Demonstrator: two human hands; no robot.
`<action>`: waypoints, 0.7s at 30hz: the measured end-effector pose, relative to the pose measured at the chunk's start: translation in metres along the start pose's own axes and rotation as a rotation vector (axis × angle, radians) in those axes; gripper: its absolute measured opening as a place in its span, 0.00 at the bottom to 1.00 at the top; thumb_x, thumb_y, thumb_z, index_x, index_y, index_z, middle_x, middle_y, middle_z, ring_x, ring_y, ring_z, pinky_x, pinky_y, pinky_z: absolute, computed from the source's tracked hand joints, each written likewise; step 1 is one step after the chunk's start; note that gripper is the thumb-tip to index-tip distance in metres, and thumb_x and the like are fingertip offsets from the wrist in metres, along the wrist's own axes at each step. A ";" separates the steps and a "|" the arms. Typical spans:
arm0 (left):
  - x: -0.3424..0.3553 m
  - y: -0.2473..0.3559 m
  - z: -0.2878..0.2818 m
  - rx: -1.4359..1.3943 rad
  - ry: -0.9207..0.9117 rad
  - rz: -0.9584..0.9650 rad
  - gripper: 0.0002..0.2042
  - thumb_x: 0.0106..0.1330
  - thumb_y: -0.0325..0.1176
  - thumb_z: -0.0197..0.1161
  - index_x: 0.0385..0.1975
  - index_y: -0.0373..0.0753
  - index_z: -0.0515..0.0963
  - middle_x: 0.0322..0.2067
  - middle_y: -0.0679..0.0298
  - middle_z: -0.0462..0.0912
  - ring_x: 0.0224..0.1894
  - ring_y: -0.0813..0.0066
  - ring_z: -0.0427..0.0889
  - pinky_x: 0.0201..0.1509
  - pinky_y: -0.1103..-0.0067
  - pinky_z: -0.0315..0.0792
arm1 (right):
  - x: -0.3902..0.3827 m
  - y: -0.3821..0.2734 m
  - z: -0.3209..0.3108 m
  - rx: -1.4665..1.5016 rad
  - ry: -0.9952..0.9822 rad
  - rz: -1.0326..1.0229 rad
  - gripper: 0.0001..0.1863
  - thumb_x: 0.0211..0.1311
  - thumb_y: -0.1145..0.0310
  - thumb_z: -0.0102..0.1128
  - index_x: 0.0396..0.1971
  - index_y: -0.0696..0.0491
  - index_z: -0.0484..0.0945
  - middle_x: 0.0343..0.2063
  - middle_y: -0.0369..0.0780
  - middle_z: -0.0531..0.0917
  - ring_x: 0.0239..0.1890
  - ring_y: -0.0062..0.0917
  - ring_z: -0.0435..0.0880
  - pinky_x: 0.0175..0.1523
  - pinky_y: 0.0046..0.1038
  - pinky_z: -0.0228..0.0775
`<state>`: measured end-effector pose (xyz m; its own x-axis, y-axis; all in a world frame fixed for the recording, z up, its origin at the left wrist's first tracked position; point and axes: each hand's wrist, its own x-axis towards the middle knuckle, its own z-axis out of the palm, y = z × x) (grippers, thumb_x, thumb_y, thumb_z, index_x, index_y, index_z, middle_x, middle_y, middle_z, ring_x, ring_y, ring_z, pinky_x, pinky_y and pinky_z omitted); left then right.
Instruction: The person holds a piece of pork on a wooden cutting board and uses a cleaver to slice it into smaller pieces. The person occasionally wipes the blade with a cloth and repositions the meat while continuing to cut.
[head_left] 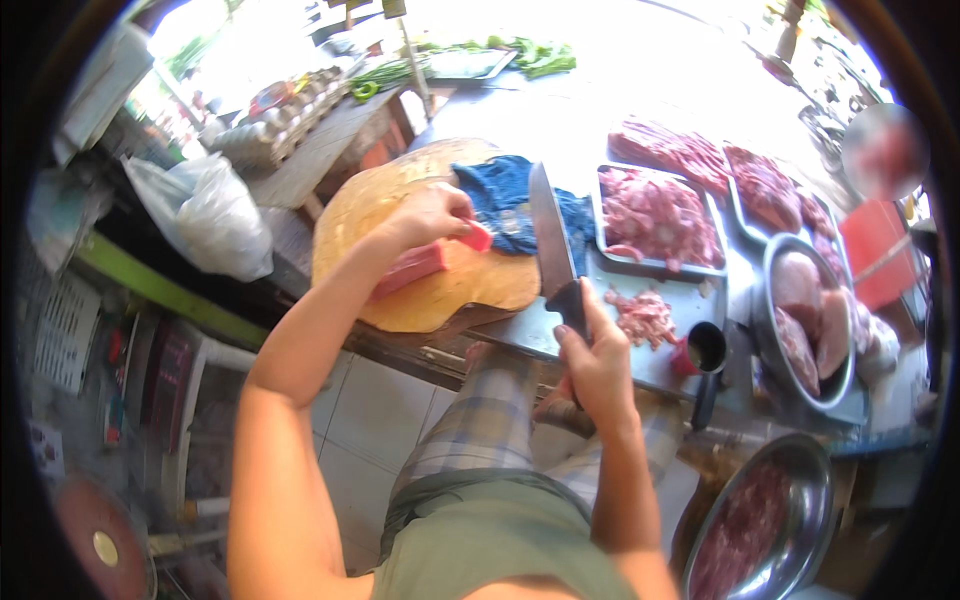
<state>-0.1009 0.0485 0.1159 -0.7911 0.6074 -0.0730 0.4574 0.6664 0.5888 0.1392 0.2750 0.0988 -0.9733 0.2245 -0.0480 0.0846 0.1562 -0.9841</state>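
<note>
My left hand [432, 214] is over the round wooden chopping board [350, 215], fingers pinched on a small cut piece of red meat [477, 237]. Just below that wrist, a longer block of red meat [415, 268] lies on the wood, partly behind my forearm. My right hand [597, 352] grips the black handle of a broad kitchen knife [550, 225]. Its blade points up and away, off the right side of the board and in front of a crumpled blue cloth [500, 205]. The cloth lies across the board's far right part.
Right of the board are a tray of cut meat [660, 215], a pile of scraps [643, 318], a dark cup [703, 350] and a metal bowl of large meat pieces [847, 375]. A steel basin [825, 480] sits lower right. A white plastic bag [215, 215] and egg trays [265, 140] are left.
</note>
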 end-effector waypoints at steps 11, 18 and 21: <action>0.106 0.103 0.039 -1.075 -0.051 0.103 0.23 0.71 0.35 0.62 0.62 0.31 0.70 0.52 0.48 0.79 0.45 0.64 0.85 0.51 0.72 0.82 | -0.018 -0.021 -0.036 0.197 0.338 -0.134 0.33 0.65 0.82 0.54 0.71 0.59 0.60 0.24 0.35 0.77 0.13 0.10 0.69 0.16 0.15 0.59; 0.107 0.106 0.037 -0.479 -0.193 0.087 0.24 0.70 0.36 0.63 0.64 0.36 0.71 0.56 0.52 0.79 0.50 0.66 0.84 0.57 0.69 0.78 | -0.026 -0.013 -0.063 0.132 0.444 -0.114 0.34 0.65 0.82 0.56 0.71 0.57 0.60 0.32 0.37 0.82 0.17 0.10 0.69 0.17 0.15 0.62; 0.056 0.066 0.016 -0.101 -0.176 0.239 0.26 0.64 0.40 0.67 0.58 0.33 0.76 0.55 0.50 0.81 0.55 0.60 0.81 0.58 0.70 0.74 | -0.023 -0.008 -0.060 0.085 0.407 -0.091 0.34 0.65 0.82 0.56 0.71 0.57 0.61 0.36 0.38 0.84 0.18 0.10 0.70 0.17 0.15 0.63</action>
<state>-0.1085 0.1335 0.1381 -0.5797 0.8129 -0.0559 0.5723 0.4551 0.6822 0.1740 0.3266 0.1177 -0.8109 0.5775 0.0947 -0.0327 0.1169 -0.9926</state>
